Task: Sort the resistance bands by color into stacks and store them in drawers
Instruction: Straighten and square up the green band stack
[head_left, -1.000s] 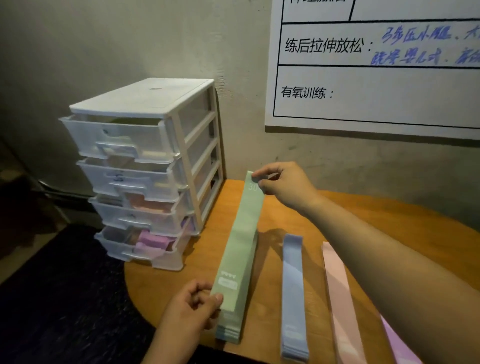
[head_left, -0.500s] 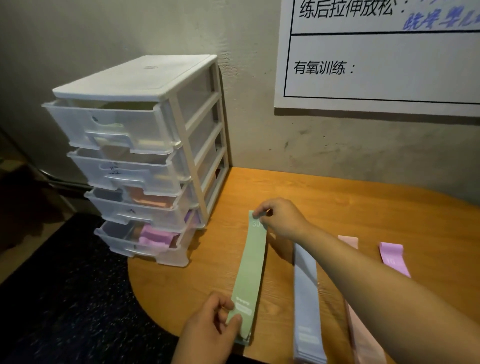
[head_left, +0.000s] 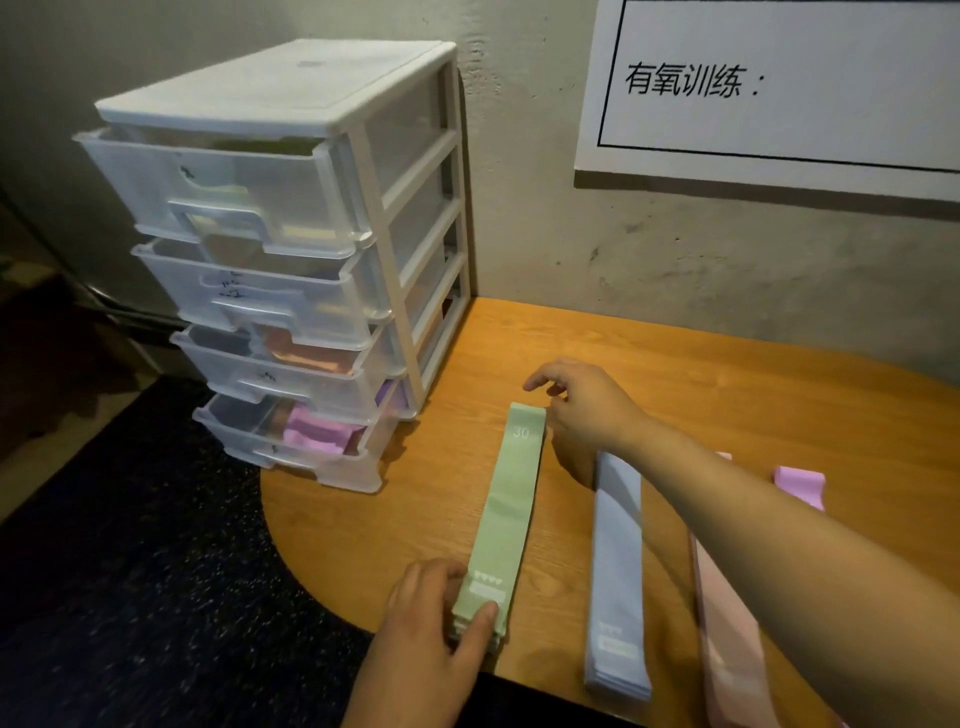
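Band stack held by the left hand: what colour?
The band stack is pale green; head view.

— What's on the table (head_left: 675, 374)?
— A green stack (head_left: 511, 514), lying flat. The left hand (head_left: 431, 639) grips its near end, thumb on top; the right hand (head_left: 582, 410) hovers loose-fingered at the far end.
— And beside it?
— A blue stack (head_left: 618, 571), a pink stack (head_left: 727, 623), then a purple band (head_left: 800, 486).

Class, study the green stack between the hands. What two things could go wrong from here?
The green stack ends by the table edge, gripped by the left hand; let go carelessly, it may slide off. The right arm crosses above the blue stack and pink stack; drawing back could skew them.
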